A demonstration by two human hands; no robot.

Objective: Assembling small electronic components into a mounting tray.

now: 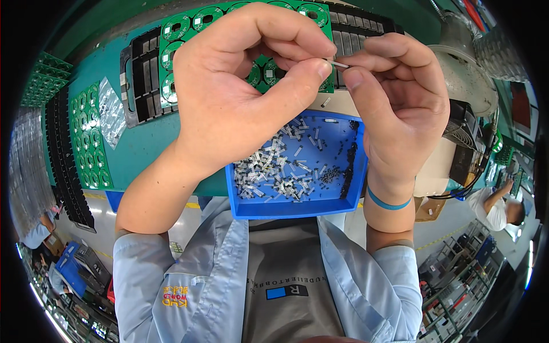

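Observation:
Between both hands is a small thin silvery strip with a dark end (338, 64), too small to name surely. My left hand (240, 86) pinches its left end between thumb and forefinger. At its right end, the thumb and forefinger of my right hand (394, 97) close on it too. Below the hands stands a blue tray (297, 211) holding many small clear-and-white strips (274, 171) and tiny black pieces (329, 174). Behind my left hand lies a green circuit board panel (206, 20) with round boards, partly hidden by that hand.
Black slotted racks (143, 74) lie under the panel. Another green panel (91, 137) and a clear plastic bag (111, 111) are on the left of the green bench (154, 134). Machinery with a metal duct (466, 74) stands at right. A co-worker (494, 206) is farther right.

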